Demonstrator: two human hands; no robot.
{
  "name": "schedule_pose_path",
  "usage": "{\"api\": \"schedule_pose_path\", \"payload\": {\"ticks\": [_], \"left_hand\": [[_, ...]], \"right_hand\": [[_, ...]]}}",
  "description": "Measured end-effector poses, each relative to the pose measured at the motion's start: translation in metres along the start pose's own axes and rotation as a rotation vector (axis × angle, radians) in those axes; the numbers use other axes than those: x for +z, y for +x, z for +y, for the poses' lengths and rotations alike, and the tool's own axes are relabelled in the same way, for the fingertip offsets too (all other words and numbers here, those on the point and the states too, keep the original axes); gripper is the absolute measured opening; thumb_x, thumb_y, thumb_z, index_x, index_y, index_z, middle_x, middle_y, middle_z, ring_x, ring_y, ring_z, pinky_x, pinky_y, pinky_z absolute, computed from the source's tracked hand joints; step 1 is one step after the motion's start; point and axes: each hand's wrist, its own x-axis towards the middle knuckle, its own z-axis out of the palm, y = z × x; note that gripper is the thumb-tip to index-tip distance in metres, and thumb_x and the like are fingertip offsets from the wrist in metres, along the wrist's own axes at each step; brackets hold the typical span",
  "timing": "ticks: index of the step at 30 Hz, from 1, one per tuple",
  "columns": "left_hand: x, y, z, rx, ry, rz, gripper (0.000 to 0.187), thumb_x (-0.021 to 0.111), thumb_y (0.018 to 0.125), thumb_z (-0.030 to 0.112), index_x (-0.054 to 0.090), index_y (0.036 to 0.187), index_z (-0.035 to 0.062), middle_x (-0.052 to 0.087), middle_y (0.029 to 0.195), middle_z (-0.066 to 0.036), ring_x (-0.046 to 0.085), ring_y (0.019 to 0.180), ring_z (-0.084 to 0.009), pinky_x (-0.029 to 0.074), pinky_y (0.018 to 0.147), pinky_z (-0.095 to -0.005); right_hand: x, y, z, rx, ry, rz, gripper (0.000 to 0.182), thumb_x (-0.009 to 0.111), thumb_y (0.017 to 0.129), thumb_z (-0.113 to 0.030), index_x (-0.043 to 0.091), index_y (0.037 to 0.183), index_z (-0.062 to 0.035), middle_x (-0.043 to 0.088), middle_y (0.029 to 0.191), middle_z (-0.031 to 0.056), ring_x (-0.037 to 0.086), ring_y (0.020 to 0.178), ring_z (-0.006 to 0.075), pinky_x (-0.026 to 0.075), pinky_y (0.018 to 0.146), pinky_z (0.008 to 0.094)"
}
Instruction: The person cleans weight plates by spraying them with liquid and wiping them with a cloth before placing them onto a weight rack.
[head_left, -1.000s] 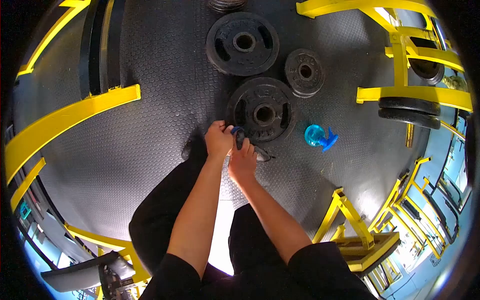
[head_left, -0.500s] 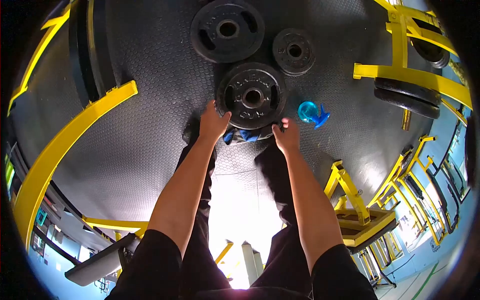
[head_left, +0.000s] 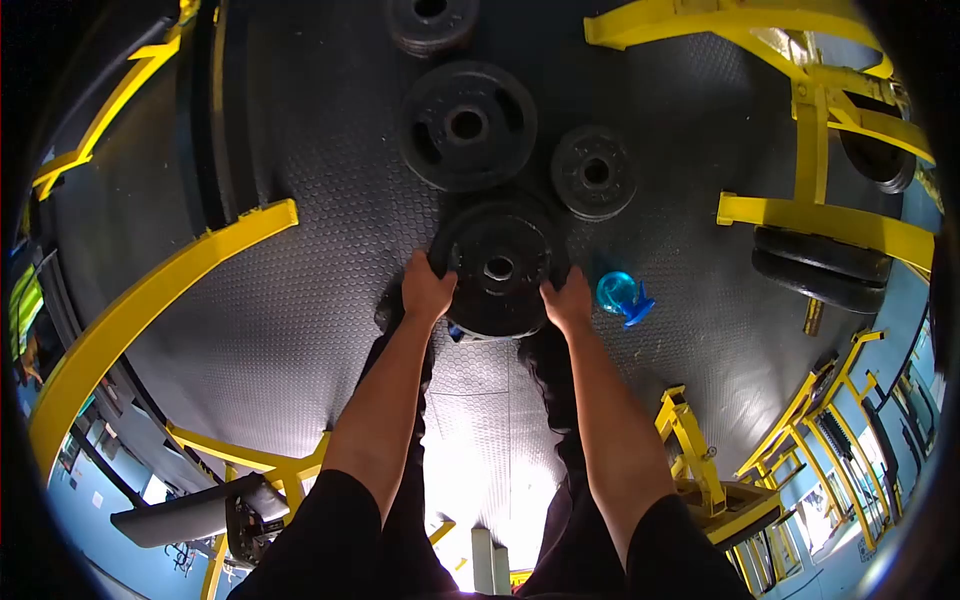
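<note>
A round black weight plate (head_left: pixel 500 305) lies between my feet, or just above the floor; which one I cannot tell. My left hand (head_left: pixel 428 290) grips its left edge, thumb on the upper face, other fingers mostly hidden. On the right edge my right hand (head_left: pixel 568 300) has the same kind of hold. Beyond it lies a larger black plate (head_left: pixel 437 162) with slots, and a smaller plate (head_left: pixel 594 206) sits to its right. A blue bottle (head_left: pixel 614 291) is on the floor right of my right hand.
Another stack of plates (head_left: pixel 432 40) is at the top. A yellow frame (head_left: pixel 165 275) curves along the left. On the right are yellow racks (head_left: pixel 830 215) holding black plates (head_left: pixel 820 270). A padded bench (head_left: pixel 190 512) is at lower left.
Both hands have closed on the near plate's sides, and the plate looks tilted differently. The view has shifted, so the floor items appear lower and more plates show at the top.
</note>
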Motion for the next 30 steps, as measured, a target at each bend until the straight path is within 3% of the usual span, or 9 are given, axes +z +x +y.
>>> {"api": "schedule_pose_path", "payload": {"ticks": [2,6,11,14,17,18,23,25,30], "left_hand": [[-0.028,-0.015,0.003,-0.056,-0.006,-0.182,0.061,0.075,0.075,0.026,0.051,0.122,-0.0061,0.061,0.114,-0.029,0.06,0.109,-0.0449,0.047,0.095,-0.047],[-0.068,-0.067,-0.021,-0.053,-0.032,-0.147,0.055,0.074,0.071,0.027,0.053,0.111,-0.0046,0.062,0.108,-0.031,0.06,0.103,-0.0481,0.049,0.089,-0.0507],[-0.204,-0.151,0.025,-0.059,-0.055,-0.216,0.05,0.071,0.072,0.03,0.056,0.106,-0.003,0.064,0.1,-0.029,0.061,0.098,-0.0469,0.049,0.085,-0.0491],[-0.296,-0.192,0.074,-0.085,-0.053,-0.225,0.05,0.073,0.07,0.031,0.057,0.101,-0.0038,0.063,0.098,-0.028,0.062,0.096,-0.0443,0.049,0.085,-0.0487],[-0.365,-0.218,0.112,0.088,-0.066,-0.146,0.051,0.074,0.07,0.031,0.056,0.103,-0.0038,0.062,0.096,-0.026,0.062,0.094,-0.0417,0.049,0.083,-0.0472],[-0.393,-0.231,0.132,0.138,-0.063,-0.121,0.051,0.074,0.07,0.03,0.056,0.104,-0.0037,0.062,0.097,-0.025,0.062,0.094,-0.0415,0.049,0.083,-0.047],[-0.484,-0.245,0.22,0.379,-0.061,-0.028,0.049,0.076,0.071,0.026,0.056,0.106,-0.0019,0.062,0.101,-0.023,0.062,0.096,-0.0398,0.049,0.084,-0.0458],[-0.509,-0.239,0.257,0.479,-0.071,-0.021,0.048,0.076,0.071,0.025,0.056,0.106,-0.0012,0.062,0.101,-0.022,0.062,0.095,-0.0392,0.049,0.083,-0.0452],[-0.55,-0.238,0.332,0.658,-0.123,0.08,0.044,0.079,0.068,0.017,0.056,0.102,0.0007,0.063,0.095,-0.019,0.064,0.09,-0.0362,0.051,0.078,-0.0427]], "right_hand": [[-0.009,-0.033,-0.007,0.051,0.01,-0.015,0.059,0.075,0.078,-0.03,0.051,0.117,0.0071,0.06,0.112,0.0321,0.058,0.107,0.0479,0.047,0.095,0.0496],[-0.04,-0.114,-0.037,0.102,0.152,0.052,0.046,0.071,0.077,-0.027,0.055,0.106,0.005,0.059,0.107,0.0315,0.057,0.105,0.0482,0.045,0.092,0.0522],[-0.097,-0.237,-0.073,0.017,0.302,0.141,0.035,0.065,0.077,-0.021,0.06,0.103,0.0024,0.064,0.099,0.0244,0.061,0.097,0.0417,0.047,0.086,0.0456],[-0.154,-0.319,-0.113,0.056,0.328,0.194,0.044,0.065,0.075,-0.021,0.057,0.11,0.0033,0.061,0.105,0.0252,0.061,0.098,0.0407,0.047,0.089,0.044],[-0.173,-0.376,-0.131,0.181,0.601,0.303,0.043,0.067,0.075,-0.015,0.056,0.112,0.0029,0.062,0.104,0.0194,0.062,0.095,0.03,0.049,0.085,0.039],[-0.201,-0.397,-0.151,0.248,0.829,0.215,0.042,0.066,0.074,-0.007,0.055,0.113,0.0017,0.061,0.101,0.0144,0.061,0.092,0.0239,0.051,0.079,0.0351],[-0.259,-0.45,-0.199,0.248,1.243,0.286,0.041,0.063,0.072,-0.001,0.051,0.111,0.0006,0.059,0.097,0.012,0.059,0.089,0.0221,0.052,0.075,0.034],[-0.279,-0.456,-0.213,0.174,1.346,0.443,0.041,0.062,0.072,-0.001,0.05,0.111,0.0008,0.058,0.1,0.0127,0.058,0.091,0.0209,0.051,0.076,0.0335],[-0.336,-0.439,-0.229,-0.005,1.233,0.564,0.05,0.063,0.075,-0.003,0.046,0.121,0.0014,0.056,0.106,0.0151,0.056,0.097,0.0242,0.047,0.086,0.0354]]}}
